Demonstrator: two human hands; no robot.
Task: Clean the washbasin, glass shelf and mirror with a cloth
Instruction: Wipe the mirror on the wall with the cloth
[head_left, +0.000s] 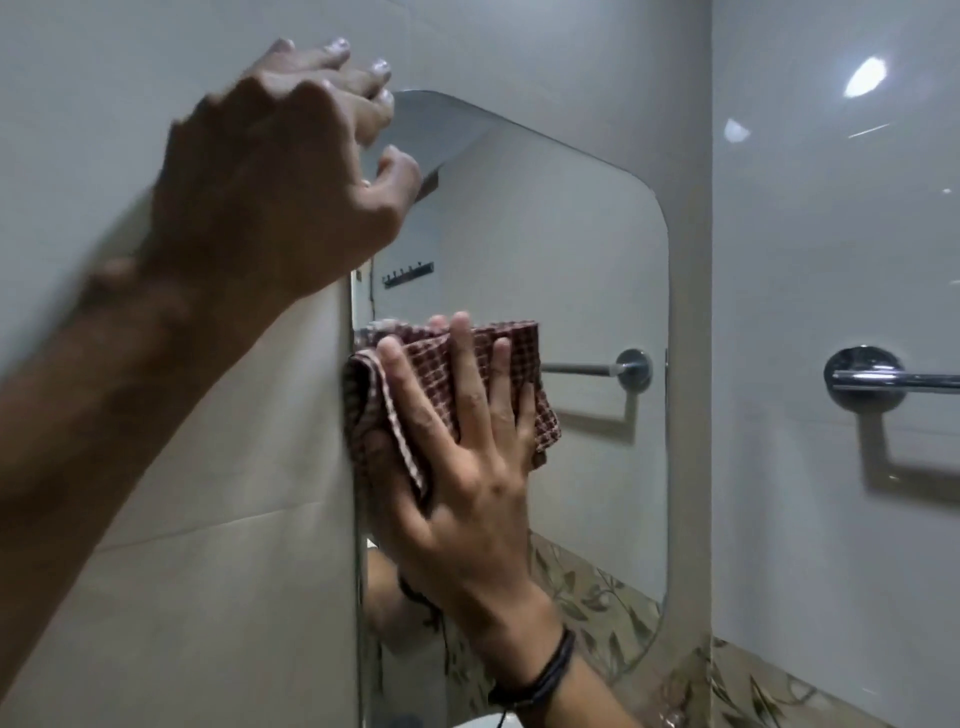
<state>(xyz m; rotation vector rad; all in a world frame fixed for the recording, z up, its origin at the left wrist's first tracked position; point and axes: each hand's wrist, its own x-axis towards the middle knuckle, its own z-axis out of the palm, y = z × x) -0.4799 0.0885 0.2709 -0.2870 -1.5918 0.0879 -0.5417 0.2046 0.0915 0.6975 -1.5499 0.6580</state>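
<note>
Cloth (364, 405), maroon-checked, pressed on mirror (571, 234) by flat right fingers (466, 374); left fingers (332, 78) grip mirror

One frameless wall mirror with rounded corners (571, 249) is counted, and one red-and-white checked cloth (441, 358). Two bare hands are seen: one left hand (270, 171) and one right hand (467, 467). One chrome towel rail (893, 382) is counted. Dark cord bands (545, 670) are worn on one wrist; their number cannot be told.
</note>
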